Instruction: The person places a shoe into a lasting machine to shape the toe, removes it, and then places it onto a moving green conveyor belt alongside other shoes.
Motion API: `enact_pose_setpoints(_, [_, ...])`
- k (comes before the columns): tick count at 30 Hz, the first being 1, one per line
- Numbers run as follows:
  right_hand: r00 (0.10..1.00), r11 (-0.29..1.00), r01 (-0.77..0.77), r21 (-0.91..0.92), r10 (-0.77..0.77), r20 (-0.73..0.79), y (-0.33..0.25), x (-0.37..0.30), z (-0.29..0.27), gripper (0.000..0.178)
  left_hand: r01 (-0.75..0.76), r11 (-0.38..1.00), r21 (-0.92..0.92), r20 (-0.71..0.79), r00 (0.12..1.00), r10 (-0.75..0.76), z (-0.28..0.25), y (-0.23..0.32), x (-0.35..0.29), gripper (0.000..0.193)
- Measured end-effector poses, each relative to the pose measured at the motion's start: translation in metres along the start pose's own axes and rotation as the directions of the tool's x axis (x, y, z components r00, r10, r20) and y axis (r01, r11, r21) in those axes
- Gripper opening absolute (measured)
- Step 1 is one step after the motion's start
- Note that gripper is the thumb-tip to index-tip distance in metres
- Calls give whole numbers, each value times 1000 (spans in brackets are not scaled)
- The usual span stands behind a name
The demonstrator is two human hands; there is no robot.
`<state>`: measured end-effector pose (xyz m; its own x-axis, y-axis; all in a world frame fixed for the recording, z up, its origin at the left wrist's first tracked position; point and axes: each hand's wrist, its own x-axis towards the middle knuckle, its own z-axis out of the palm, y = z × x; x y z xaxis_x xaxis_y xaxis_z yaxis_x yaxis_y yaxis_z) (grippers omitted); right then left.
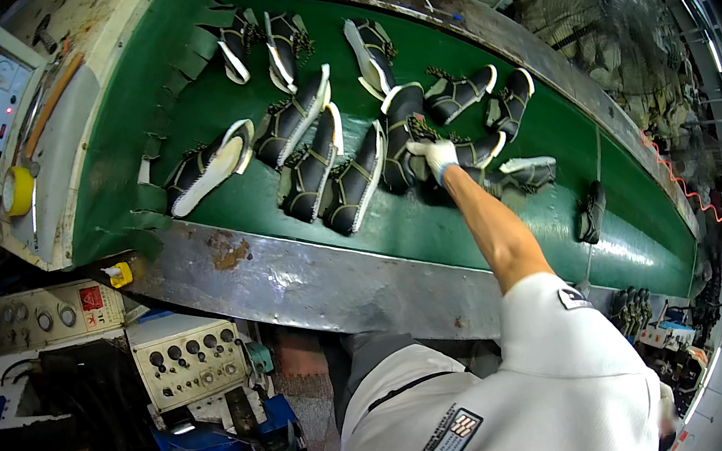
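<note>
My right hand (437, 157), in a white glove, reaches onto a green conveyor belt (278, 223). Its fingers are closed on the upper of a dark shoe (402, 114), beside the laces; the fingertips are partly hidden. This shoe has pale stitching and a white sole edge, and its toe points to the far side. Close on its left lies a similar shoe (356, 185) on its side. Just right of the glove, another shoe (482, 151) with a white rim is partly covered by my hand and forearm. My left hand is not in view.
More shoes lie on the belt, including one at far left (210, 168) and a darker one (593, 213) at right. A metal edge (295, 281) runs along the near side. Control panels (191, 365) stand at lower left. Net sacks (571, 11) are piled beyond the belt.
</note>
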<state>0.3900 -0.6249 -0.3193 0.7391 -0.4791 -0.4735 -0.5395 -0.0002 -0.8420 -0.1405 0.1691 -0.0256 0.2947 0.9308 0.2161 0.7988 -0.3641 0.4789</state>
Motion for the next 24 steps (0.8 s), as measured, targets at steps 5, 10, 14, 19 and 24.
enact_pose_setpoints(5, [944, 976, 168, 136, -199, 263, -36, -118, -12, 30, 184, 983, -27, 277, 946, -169, -7, -44, -4, 39])
enact_pose_setpoints(10, [643, 804, -290, 520, -238, 728, -102, -258, 24, 43, 227, 901, -370, 477, 878, -26, 20, 76, -27, 41])
enact_pose_setpoints(14, [221, 654, -719, 233, -104, 970, -83, -358, 153, 44, 253, 694, -674, 628, 692, 357, 49, 266, -62, 44])
enact_pose_setpoints(19, [-82, 796, -537, -280, 280, 956, -38, -455, 263, 46, 480, 483, -732, 674, 615, 410, 34, 253, -28, 51])
enact_pose_setpoints(24, [-124, 964, -171, -206, 186, 975, -102, -612, 300, 50, 340, 708, -619, 586, 800, 128, 1, 130, 18, 25])
